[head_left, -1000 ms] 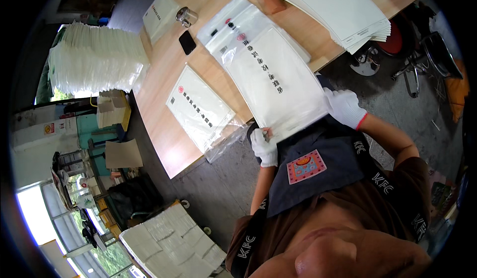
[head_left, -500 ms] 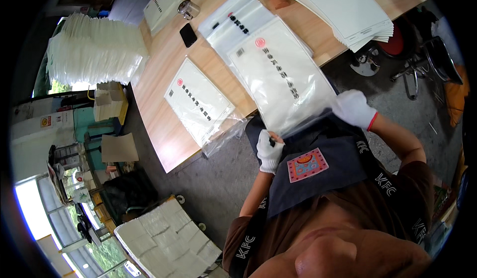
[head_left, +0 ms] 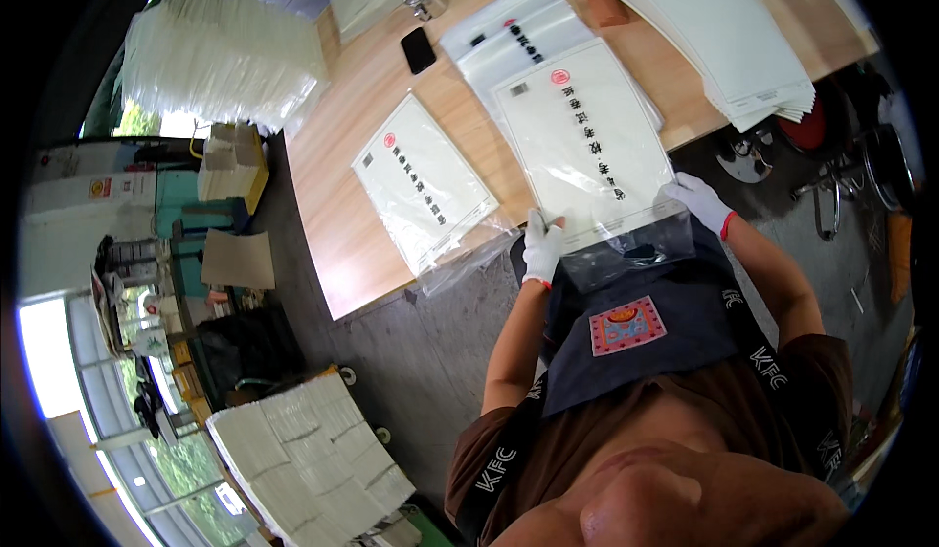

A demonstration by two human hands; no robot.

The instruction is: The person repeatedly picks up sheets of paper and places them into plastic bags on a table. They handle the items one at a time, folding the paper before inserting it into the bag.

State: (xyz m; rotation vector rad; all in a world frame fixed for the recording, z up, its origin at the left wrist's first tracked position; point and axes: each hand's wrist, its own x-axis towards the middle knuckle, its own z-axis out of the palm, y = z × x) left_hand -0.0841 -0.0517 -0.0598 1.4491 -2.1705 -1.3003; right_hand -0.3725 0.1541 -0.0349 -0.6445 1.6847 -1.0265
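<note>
On the table (head_left: pixel 344 263), head view: clear-bagged white packet (head_left: pixel 577 146) partly overlies clear bags (head_left: pixel 499 21), its lower end overhanging the edge; gloved left hand (head_left: pixel 543 251) pinches the lower left corner; gloved right hand (head_left: pixel 700 203) touches the lower right; cannot tell its grip.
</note>
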